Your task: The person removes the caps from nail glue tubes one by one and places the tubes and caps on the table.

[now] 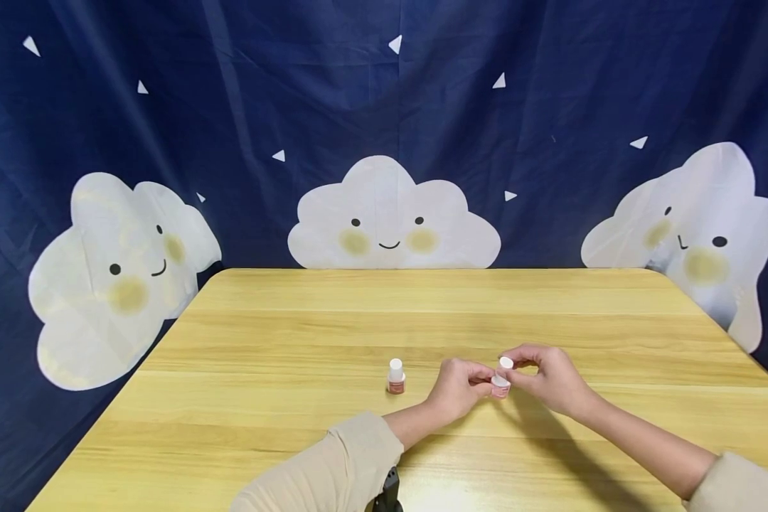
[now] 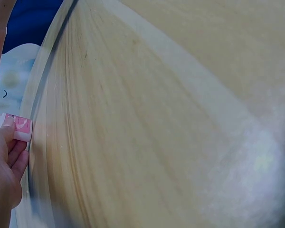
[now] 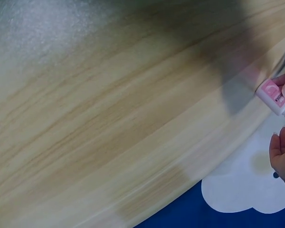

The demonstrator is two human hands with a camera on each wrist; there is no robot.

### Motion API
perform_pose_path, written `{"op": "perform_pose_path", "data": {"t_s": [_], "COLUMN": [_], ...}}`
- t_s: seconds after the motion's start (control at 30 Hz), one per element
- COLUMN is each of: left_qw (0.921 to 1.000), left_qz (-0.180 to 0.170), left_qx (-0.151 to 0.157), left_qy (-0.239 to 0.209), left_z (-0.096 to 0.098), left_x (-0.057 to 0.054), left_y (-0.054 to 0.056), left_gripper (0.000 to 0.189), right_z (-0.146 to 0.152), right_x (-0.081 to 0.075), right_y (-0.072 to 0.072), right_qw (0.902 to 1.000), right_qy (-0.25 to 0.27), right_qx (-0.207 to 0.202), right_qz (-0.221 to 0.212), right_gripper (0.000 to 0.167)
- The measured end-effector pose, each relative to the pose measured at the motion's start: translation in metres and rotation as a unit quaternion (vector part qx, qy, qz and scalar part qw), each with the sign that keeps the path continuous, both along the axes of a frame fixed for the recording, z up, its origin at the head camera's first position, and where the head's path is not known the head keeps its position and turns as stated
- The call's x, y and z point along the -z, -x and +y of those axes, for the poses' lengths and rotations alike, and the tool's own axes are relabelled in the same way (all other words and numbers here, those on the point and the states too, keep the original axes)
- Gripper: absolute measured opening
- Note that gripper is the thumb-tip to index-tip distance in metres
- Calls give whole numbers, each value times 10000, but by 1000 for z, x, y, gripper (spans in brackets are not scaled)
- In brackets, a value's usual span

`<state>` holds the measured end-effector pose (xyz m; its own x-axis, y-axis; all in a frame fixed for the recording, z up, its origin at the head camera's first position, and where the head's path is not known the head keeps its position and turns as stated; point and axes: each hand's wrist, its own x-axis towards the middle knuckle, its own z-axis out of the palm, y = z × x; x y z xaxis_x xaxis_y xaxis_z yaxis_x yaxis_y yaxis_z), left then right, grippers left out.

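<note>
My left hand [image 1: 456, 388] grips a small bottle [image 1: 500, 390] with a pink label by its body. In the left wrist view, the thumb of that hand [image 2: 4, 166] presses against the pink label. At the bottle's top, my right hand [image 1: 553, 380] pinches the white cap [image 1: 505, 363] between thumb and fingers. The cap lies slightly right of the bottle's line in the head view; I cannot tell whether it is still seated on the neck. A second small bottle [image 1: 396, 384], white-capped with a reddish label, stands upright left of my left hand.
The wooden table [image 1: 281, 341] stretches beneath both hands to a far edge. Behind it hangs a dark blue curtain [image 1: 333, 92] with white clouds. A black object [image 1: 389, 491] shows beside the left sleeve [image 1: 333, 462].
</note>
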<state>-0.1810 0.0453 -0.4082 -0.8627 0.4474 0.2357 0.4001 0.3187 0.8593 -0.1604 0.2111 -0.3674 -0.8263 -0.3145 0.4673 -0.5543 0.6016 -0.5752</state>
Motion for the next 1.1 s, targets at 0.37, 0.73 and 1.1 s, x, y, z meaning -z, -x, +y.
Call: {"op": "perform_pose_path", "data": {"t_s": [0.37, 0.73, 1.1], "left_qw": [10000, 10000, 10000], "left_qz": [-12, 54, 81], "left_qx": [-1, -43, -3], "left_qy": [-49, -13, -13], "left_z": [0, 0, 0], "left_x": [0, 1, 2], "left_y": [0, 0, 0], "left_gripper": [19, 18, 19], "right_z": [0, 0, 2], "right_x": [-3, -7, -15], "right_y": [0, -2, 0], "right_qw": [9994, 9979, 9936], "right_qy": [62, -15, -82], "right_qx": [-271, 8, -183], "right_qz": [-206, -646, -1115], "right_gripper": [8, 8, 16]}}
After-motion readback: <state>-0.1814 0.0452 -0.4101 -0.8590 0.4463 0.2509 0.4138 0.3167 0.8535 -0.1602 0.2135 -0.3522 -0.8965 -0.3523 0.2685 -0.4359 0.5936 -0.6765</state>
